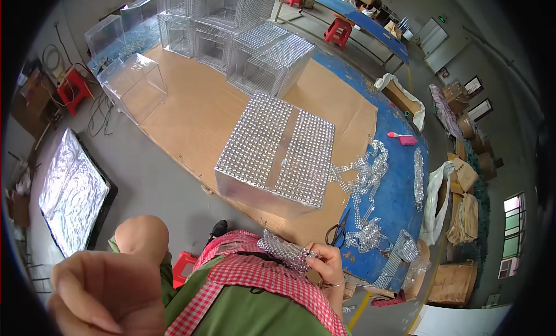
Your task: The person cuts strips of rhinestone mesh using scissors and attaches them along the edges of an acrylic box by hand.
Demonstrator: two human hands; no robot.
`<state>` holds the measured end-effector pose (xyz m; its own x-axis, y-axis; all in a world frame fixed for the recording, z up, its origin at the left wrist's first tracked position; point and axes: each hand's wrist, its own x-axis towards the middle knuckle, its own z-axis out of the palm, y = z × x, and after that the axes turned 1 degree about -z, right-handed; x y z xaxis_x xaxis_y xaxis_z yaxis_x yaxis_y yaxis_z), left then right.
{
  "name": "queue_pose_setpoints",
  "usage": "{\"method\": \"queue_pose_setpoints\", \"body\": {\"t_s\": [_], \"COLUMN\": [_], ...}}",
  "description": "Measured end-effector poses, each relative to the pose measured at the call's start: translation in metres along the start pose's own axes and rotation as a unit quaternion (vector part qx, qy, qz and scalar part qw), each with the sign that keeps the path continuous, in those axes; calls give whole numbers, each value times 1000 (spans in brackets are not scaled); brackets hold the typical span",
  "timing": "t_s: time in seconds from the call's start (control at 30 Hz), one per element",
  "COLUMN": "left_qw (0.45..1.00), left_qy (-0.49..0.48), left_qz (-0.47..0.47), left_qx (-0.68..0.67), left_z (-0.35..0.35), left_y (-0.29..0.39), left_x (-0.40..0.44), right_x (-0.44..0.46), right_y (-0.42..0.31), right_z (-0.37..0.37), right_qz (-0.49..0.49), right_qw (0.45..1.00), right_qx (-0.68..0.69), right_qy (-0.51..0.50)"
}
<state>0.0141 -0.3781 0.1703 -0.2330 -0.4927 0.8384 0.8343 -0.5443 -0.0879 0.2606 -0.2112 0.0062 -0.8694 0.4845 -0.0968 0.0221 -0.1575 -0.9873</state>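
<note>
My right hand (326,263) pinches the end of a silver rhinestone mesh strip (284,250), which lies bunched against my checked apron at the table edge. My left hand (107,295) is raised close to the camera at the lower left, its fingers curled toward the palm; whatever they may hold is hidden. In front of me stands a clear box (269,194) with its top covered in silver rhinestones, a plain band (283,148) running between two studded panels. Right of it, loose rhinestone strips (366,191) lie tangled. Black scissors (336,233) rest near my right hand.
Cardboard (197,110) covers part of the blue table (399,180). Stacked rhinestone boxes (217,38) and a clear box (136,87) stand at the back. A pink brush (403,139) lies at the right. A foil-covered panel (75,191) and red stool (73,90) are at the left.
</note>
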Motion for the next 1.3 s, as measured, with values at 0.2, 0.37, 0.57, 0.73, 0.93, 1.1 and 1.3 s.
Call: {"method": "queue_pose_setpoints", "body": {"t_s": [0.2, 0.37, 0.57, 0.73, 0.93, 1.1, 1.3], "left_qw": [999, 998, 997, 985, 809, 389, 231], "left_qy": [9, -15, -49, -131, -554, -446, -566], "left_qz": [45, 52, 40, 25, -162, -719, -715], "left_qx": [17, 6, -32, -106, -107, -364, -340], "left_z": [12, 13, 15, 11, 2, 21, 1], "left_y": [-9, -10, -16, -17, -34, -17, -32], "left_x": [6, 3, 1, 7, -17, -169, -206], "right_x": [0, -2, 4, 4, 4, 8, 14], "right_y": [-2, 5, -4, -10, -8, -9, -23], "right_z": [4, 0, 2, 3, -12, -18, -15], "right_qz": [8, 3, 36, 36, -36, -47, -55], "right_qw": [999, 1000, 999, 997, 998, 997, 995], "right_qx": [-10, 4, -19, -5, 39, 44, 50], "right_qy": [37, 11, 35, 73, 21, -48, -62]}}
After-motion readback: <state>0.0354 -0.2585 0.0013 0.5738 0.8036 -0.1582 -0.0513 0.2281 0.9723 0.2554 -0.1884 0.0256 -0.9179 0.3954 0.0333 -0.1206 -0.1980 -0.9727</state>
